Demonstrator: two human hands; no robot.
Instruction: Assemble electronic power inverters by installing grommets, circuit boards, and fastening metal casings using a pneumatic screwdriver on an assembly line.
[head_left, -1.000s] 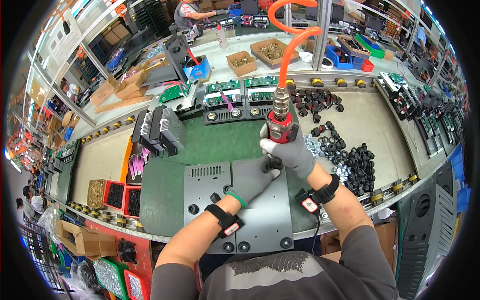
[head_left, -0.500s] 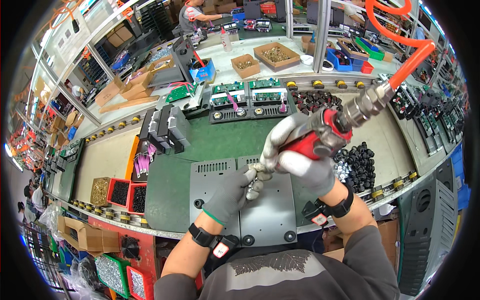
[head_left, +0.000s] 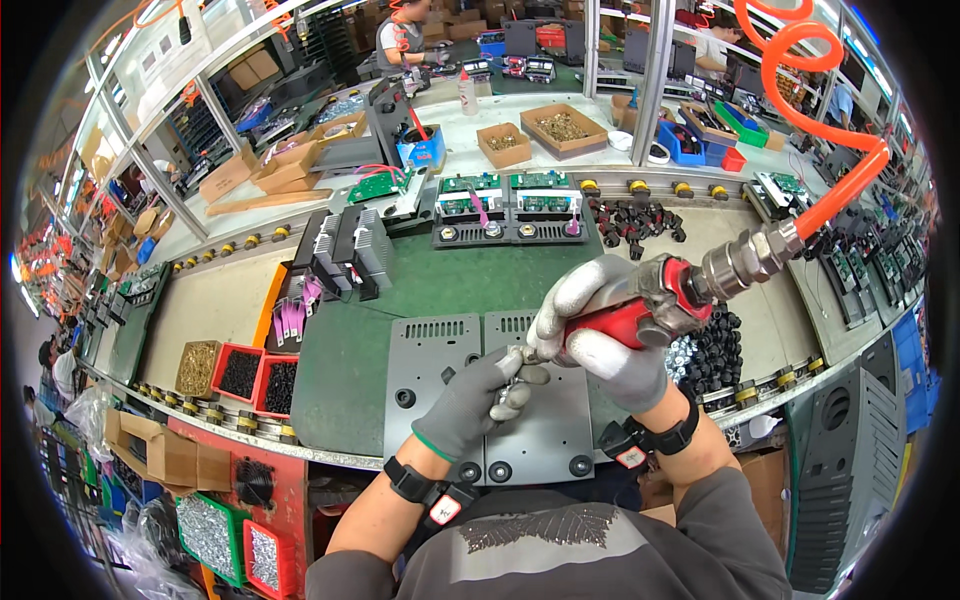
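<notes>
Head view, looking down on a green mat (head_left: 420, 300) on a workbench. At centre, grey metal panel (head_left: 500, 400) lying flat on the mat, two slotted vents along its far edge, round black feet near its close edge.

Right hand (head_left: 610, 330), in a pale grey glove, wrapped tight round the red body of an air screwdriver (head_left: 640, 315), held nearly level above the panel, tip toward 9 o'clock, metal coupling toward 2 o'clock. Orange coiled hose (head_left: 810, 110) running from that coupling up toward 1 o'clock and out of the top of the picture.

Left hand (head_left: 475, 400), in a dark grey glove, over the middle of the panel, fingers (head_left: 515, 385) pinched narrow right at the screwdriver tip; whether a screw sits between them cannot be told. Black wrist straps with red-and-white tags on both forearms.

At 3 o'clock of the right hand, pile of black plastic parts (head_left: 715, 345), just beside the panel. At 9 o'clock, red trays (head_left: 258, 375) of small black pieces and a box of brass-coloured screws (head_left: 198, 368), well apart from the hands. At 12 o'clock, green circuit boards (head_left: 505, 195) on dark frames; at 11 o'clock, finned silver heat sinks (head_left: 350, 250).
</notes>
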